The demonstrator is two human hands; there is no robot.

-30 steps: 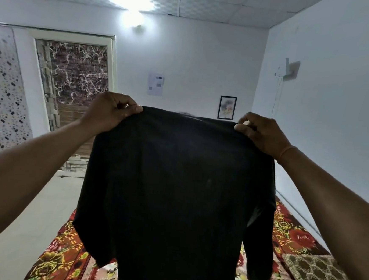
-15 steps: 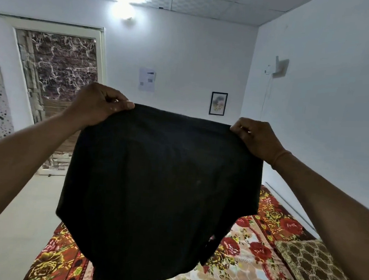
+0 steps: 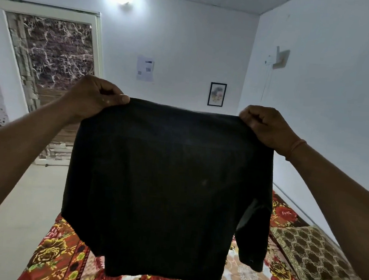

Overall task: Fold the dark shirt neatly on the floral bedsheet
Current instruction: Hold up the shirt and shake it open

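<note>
I hold the dark shirt (image 3: 166, 189) up in the air, spread flat in front of me above the floral bedsheet (image 3: 59, 253). My left hand (image 3: 94, 97) pinches its top left corner and my right hand (image 3: 266, 126) pinches its top right corner. The shirt hangs straight down, and one sleeve (image 3: 253, 238) dangles at its right side. Its lower hem hides the middle of the bedsheet, which shows red and yellow flowers on both sides below the shirt.
A brown patterned pillow (image 3: 315, 256) lies on the bedsheet at the right, against the white wall. Bare pale floor (image 3: 19, 204) runs along the left up to a doorway (image 3: 52, 63). A small framed picture (image 3: 217, 94) hangs on the far wall.
The shirt has settled from a billowed, lifted shape to hanging straight down, with its right sleeve showing again. Both hands keep their hold on the top corners.
</note>
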